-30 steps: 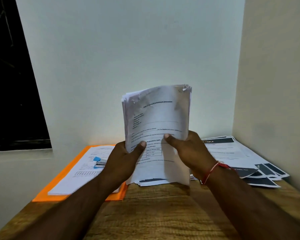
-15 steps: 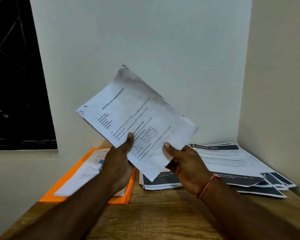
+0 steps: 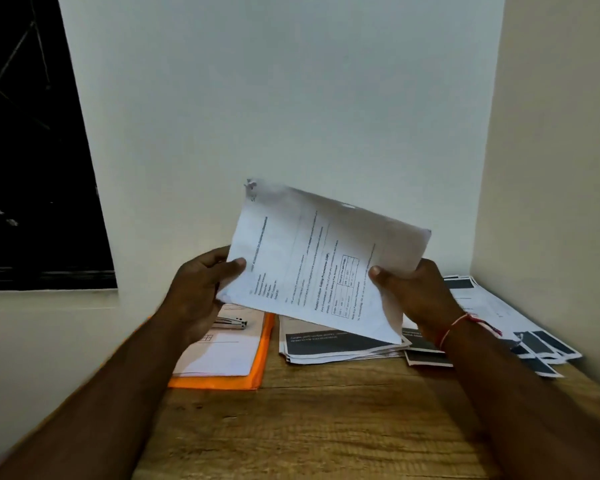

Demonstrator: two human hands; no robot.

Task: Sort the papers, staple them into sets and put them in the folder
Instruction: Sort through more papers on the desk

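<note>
Two hands hold one set of papers (image 3: 326, 265) up in the air above the back of the wooden worktop (image 3: 309, 427). The left hand (image 3: 201, 289) grips the set's left edge, thumb lying across the printed front and fingers (image 3: 217, 253) curled round behind it. The right hand (image 3: 416, 292) grips the right edge the same way, its thumb on the front and the rest of its fingers hidden behind the sheets. The set is turned on its side, so the lines of print and a small table run up the page, and it slopes down from its upper left corner (image 3: 250, 186) to its lower right one. That upper left corner is crumpled; whether a staple sits there is too blurred to tell. A red thread (image 3: 461, 323) is tied round the right wrist.

Below the left hand an orange folder (image 3: 257, 362) lies flat on the worktop with white sheets (image 3: 219, 358) on top of it, and a stapler (image 3: 232, 323) rests on those sheets. Just right of the folder, under the held set, sits a stack of papers (image 3: 326, 346) whose top sheet bears a dark band. Further right, more sheets with dark blocks (image 3: 537, 344) are fanned out towards the side wall. A pale wall (image 3: 291, 98) stands behind, and a dark window (image 3: 32, 150) at the left.
</note>
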